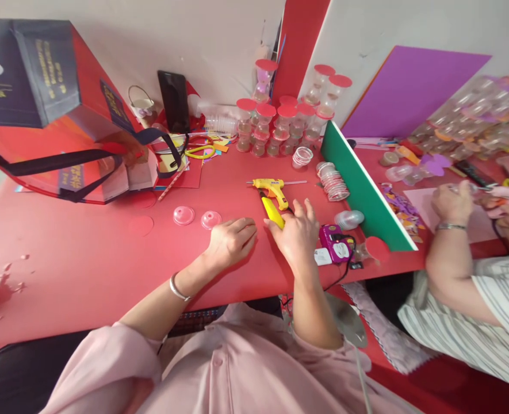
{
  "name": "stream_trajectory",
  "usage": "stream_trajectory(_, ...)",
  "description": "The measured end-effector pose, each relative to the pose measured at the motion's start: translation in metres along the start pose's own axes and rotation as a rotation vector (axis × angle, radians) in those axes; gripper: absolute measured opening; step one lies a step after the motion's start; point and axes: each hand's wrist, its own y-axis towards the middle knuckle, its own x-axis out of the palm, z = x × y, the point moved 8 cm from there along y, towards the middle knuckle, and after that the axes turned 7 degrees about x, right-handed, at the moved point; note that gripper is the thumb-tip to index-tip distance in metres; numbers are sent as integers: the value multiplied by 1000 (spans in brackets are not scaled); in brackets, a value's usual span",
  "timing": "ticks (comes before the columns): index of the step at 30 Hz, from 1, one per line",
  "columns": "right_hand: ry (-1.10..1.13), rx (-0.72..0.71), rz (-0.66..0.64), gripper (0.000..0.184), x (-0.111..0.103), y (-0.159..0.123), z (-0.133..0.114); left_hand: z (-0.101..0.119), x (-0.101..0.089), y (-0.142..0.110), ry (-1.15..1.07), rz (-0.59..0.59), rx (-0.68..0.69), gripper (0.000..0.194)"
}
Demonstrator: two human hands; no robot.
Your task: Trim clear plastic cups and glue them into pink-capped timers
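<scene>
- Pink shirt nearest the camera; beyond it, both forearms reach over the red bench.
- Right hand: grip spread, thumb apart from fingers, nothing visibly held. It is over the near end of the yellow bar, just beside the gun; contact cannot be told.
- Left hand: grip loosely curled beside a clear dome; whether it holds anything is hidden.
- Step, as I judge: handling at the gun, reach or release unclear. Lifting it would call for closing the right grip round its handle, clear of the nozzle.
- Gun lies mid-bench, long axis crosswise, nozzle left, glue stick right, handle slanting nearer and rightward.
</scene>
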Motion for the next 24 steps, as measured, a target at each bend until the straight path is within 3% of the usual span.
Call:
stream_trajectory(5,50,-59,12,33,-14,-12,3,-4,-21,-11,-41,60,-16,19)
stream_trajectory(9,136,-47,17,43,-22,-10,-1,-9,-33,-18,-53,171,-1,16)
stream_trajectory(14,322,49,88,49,-54,-7,-7,-21,-47,-24,-89,279,-48,14)
stream_trajectory(19,507,28,134,48,-78,2,-21,-35,-80,-27,-41,483,-147,7)
stream_trajectory(21,455,-42,140,47,-73,20,-36,-43,-90,-32,11,568,-213,5)
stream_trajectory(24,197,-66,11,47,-38,63,-55,-55,-96,-40,44,640,-278,5)
